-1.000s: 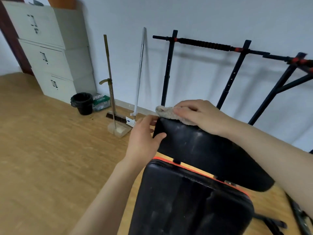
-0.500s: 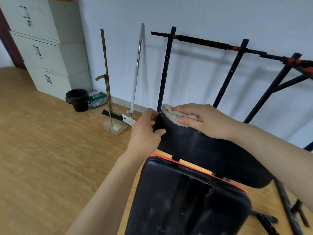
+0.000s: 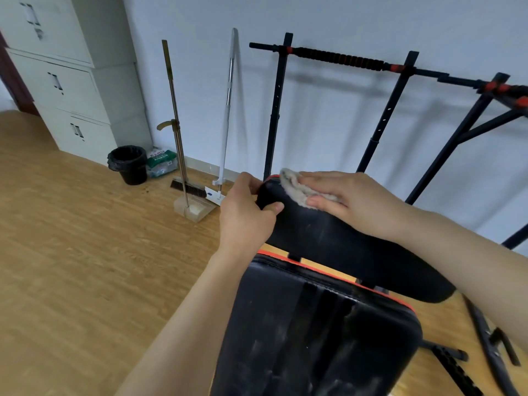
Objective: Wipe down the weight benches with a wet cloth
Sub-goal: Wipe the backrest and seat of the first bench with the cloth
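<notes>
A black weight bench with red trim fills the lower middle: its seat pad (image 3: 314, 332) is nearest me and its raised back pad (image 3: 343, 244) tilts away. My left hand (image 3: 245, 215) grips the back pad's top left corner, thumb on the front face. My right hand (image 3: 351, 201) lies flat with straight fingers on a beige fluffy cloth (image 3: 294, 187), pressing it onto the pad's upper edge. Most of the cloth is hidden under my palm.
A black pull-up rack (image 3: 337, 60) stands against the wall behind the bench. A broom with dustpan (image 3: 183, 184) and a white mop (image 3: 225, 132) lean left of it. A black bin (image 3: 128, 164), a green packet (image 3: 161, 162) and grey cabinets (image 3: 65, 81) stand at far left on wooden floor.
My right hand has slid the cloth down from the pad's top edge onto its front face. My left hand keeps its grip on the corner. The view shifted slightly.
</notes>
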